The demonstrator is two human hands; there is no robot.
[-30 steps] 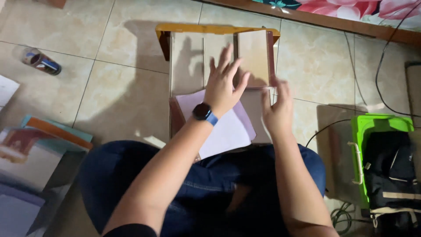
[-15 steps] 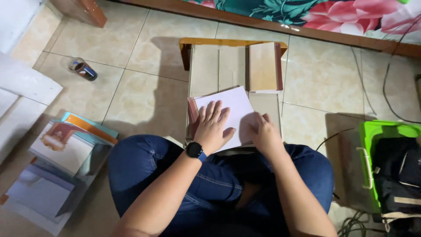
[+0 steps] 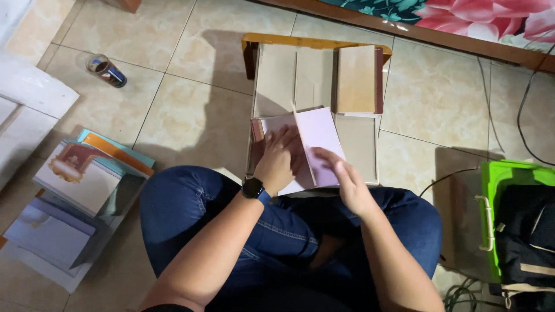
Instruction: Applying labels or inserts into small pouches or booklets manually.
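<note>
Two hands are working over an open book as we are sitting cross-legged on the tiled floor (image 3: 196, 115). Starting at the far left, we are seeing a white board (image 3: 32, 95) lying flat, and just below it a loose stack of books (image 3: 81, 190) with pale, teal and orange covers spreading beside our left knee. Further up, a small glass jar (image 3: 106, 70) is lying on its side, well apart from everything else.

Moving toward the middle, our left hand (image 3: 277, 162), with a black smartwatch (image 3: 253, 188) on its wrist, is pressing flat on the left page of the open book (image 3: 289, 150), fingers spread and not closing on anything. The book is lying on the near part of a low wooden rack (image 3: 315, 43) with an orange rim, just in front of our knees.

A pale lilac page (image 3: 318, 138) is standing up from the book, and our right hand (image 3: 350, 185) is touching its lower edge with fingers loosely extended; we cannot tell whether this grip is pinching the page or only resting against it. Beyond it, a closed book with a dark red spine (image 3: 358, 80) is lying in the rack's right compartment.

At the far right, cables (image 3: 520, 115) are trailing across the floor, and a green plastic crate (image 3: 503, 179) is holding a black bag (image 3: 529, 231).
</note>
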